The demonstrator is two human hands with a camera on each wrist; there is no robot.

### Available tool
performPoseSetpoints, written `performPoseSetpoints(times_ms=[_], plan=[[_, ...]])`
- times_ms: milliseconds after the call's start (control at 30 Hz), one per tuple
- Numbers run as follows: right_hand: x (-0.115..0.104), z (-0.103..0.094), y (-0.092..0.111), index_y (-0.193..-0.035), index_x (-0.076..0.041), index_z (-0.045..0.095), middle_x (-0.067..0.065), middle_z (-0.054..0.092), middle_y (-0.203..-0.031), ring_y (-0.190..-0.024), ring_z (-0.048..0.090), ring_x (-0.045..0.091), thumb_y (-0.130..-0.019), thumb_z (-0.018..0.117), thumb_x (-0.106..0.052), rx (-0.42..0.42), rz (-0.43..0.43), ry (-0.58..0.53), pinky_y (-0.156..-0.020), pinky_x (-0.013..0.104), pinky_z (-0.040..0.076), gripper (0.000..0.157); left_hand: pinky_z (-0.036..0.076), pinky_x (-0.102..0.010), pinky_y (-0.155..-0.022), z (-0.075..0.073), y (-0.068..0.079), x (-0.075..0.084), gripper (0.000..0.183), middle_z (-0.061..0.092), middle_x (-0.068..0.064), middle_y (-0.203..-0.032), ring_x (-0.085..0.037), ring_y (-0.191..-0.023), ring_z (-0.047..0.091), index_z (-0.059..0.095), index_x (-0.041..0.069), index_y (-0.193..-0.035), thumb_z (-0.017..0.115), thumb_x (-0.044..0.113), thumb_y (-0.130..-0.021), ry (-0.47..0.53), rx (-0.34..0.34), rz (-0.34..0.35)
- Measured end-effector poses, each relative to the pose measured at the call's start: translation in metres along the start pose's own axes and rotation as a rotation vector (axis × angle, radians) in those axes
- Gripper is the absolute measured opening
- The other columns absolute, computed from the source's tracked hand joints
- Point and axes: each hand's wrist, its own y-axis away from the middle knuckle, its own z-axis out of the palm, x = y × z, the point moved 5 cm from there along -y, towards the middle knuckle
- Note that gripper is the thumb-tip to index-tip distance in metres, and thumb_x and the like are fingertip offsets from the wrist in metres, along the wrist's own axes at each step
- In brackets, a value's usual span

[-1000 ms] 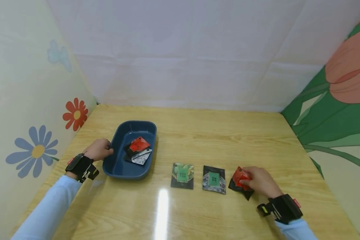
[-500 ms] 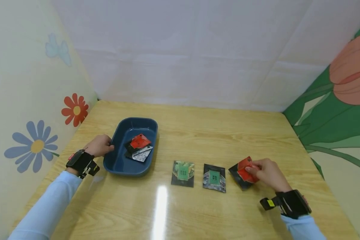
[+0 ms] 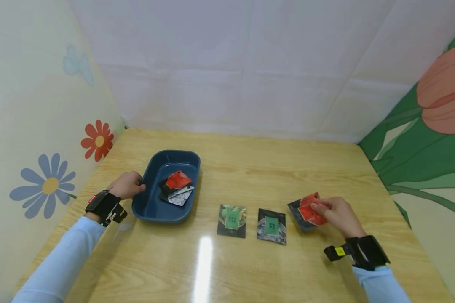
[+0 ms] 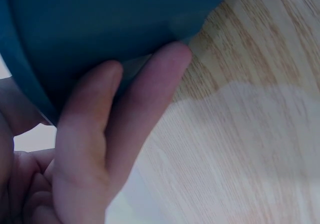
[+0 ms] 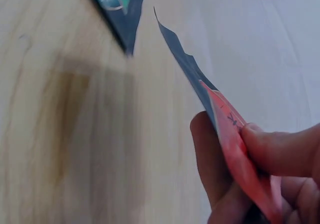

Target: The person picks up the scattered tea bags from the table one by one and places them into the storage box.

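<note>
Right hand (image 3: pixel 339 215): thumb and fingers pinch a flat red-and-black packet (image 3: pixel 306 208) by its red part, above the table.
Left hand (image 3: pixel 127 185): grips the side wall of a dark-blue, round-cornered rectangular bin (image 3: pixel 145 210), thumb at the rim, fingers outside.
Bin contents: a red-and-black packet (image 3: pixel 179 179) overlapping a silver-and-black packet (image 3: pixel 180 197).
Between hands: a green-and-black packet (image 3: pixel 232 221) and a grey-and-black packet with green label (image 3: pixel 271 226), lying side by side, apart.
Table (image 3: pixel 280 172): light wood grain.
</note>
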Motion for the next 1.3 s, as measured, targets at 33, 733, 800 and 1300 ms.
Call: performPoseSetpoints(times_ms=[33, 733, 800, 1300], plan=[[-0.002, 0.000, -0.001, -0.095, 0.008, 0.069, -0.003, 0.049, -0.065, -0.060, 0.042, 0.011, -0.098, 0.060, -0.020, 0.002, -0.005, 0.004, -0.055, 0.024, 0.033, 0.029, 0.046, -0.026, -0.053, 0.000, 0.000, 0.000, 0.018, 0.056, -0.002, -0.061, -0.012, -0.056, 0.057, 0.065, -0.002, -0.078, 0.058, 0.008, -0.092, -0.002, 0.001, 0.001], [-0.049, 0.020, -0.019, -0.089, 0.004, 0.067, -0.004, 0.045, -0.060, -0.053, 0.039, 0.010, -0.097, 0.063, -0.018, 0.020, -0.097, -0.143, -0.052, 0.024, 0.032, 0.024, 0.050, -0.027, -0.055, 0.004, 0.000, -0.002, 0.017, 0.060, -0.006, -0.065, -0.013, -0.059, 0.060, 0.066, -0.004, -0.085, 0.058, 0.008, -0.092, 0.003, -0.007, -0.027], [-0.052, 0.022, -0.021, -0.090, 0.005, 0.067, -0.004, 0.046, -0.060, -0.053, 0.039, 0.009, -0.097, 0.063, -0.018, 0.015, -0.103, -0.160, -0.052, 0.024, 0.032, 0.024, 0.050, -0.027, -0.055, 0.004, 0.001, -0.002, 0.017, 0.062, -0.006, -0.066, -0.014, -0.060, 0.060, 0.066, -0.005, -0.086, 0.058, 0.008, -0.092, 0.006, -0.009, -0.028], [-0.079, 0.036, -0.032, -0.095, 0.005, 0.069, -0.001, 0.058, -0.065, -0.056, 0.045, 0.011, -0.097, 0.062, -0.017, -0.012, -0.123, -0.213, -0.052, 0.024, 0.035, 0.024, 0.051, -0.027, -0.055, 0.005, 0.002, -0.003, 0.017, 0.063, -0.007, -0.066, -0.013, -0.059, 0.061, 0.067, -0.005, -0.086, 0.058, 0.008, -0.092, 0.008, -0.004, -0.024]])
